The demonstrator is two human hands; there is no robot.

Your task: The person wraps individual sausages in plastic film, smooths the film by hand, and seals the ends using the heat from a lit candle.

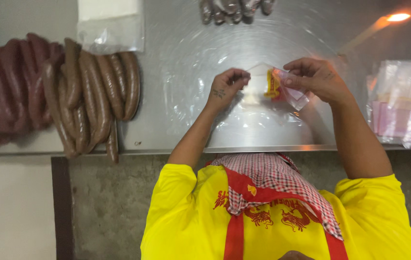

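Over the steel bench point(176, 130), the left hand point(227, 86) and right hand point(313, 77) each pinch a clear plastic bag point(282, 89) with a red-yellow label. Brown sausages point(94, 96) lie well apart at the left, bag stacks point(403, 103) at the right; nothing lies between.

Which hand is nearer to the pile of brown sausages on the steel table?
The left hand. It pinches the clear bag's edge toward the sausages' side, well apart from them. The right hand holds the bag's far end, farther away.

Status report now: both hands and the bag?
Left hand and right hand pinching clear bag, held above steel table. Sausages far left, nothing blocking.
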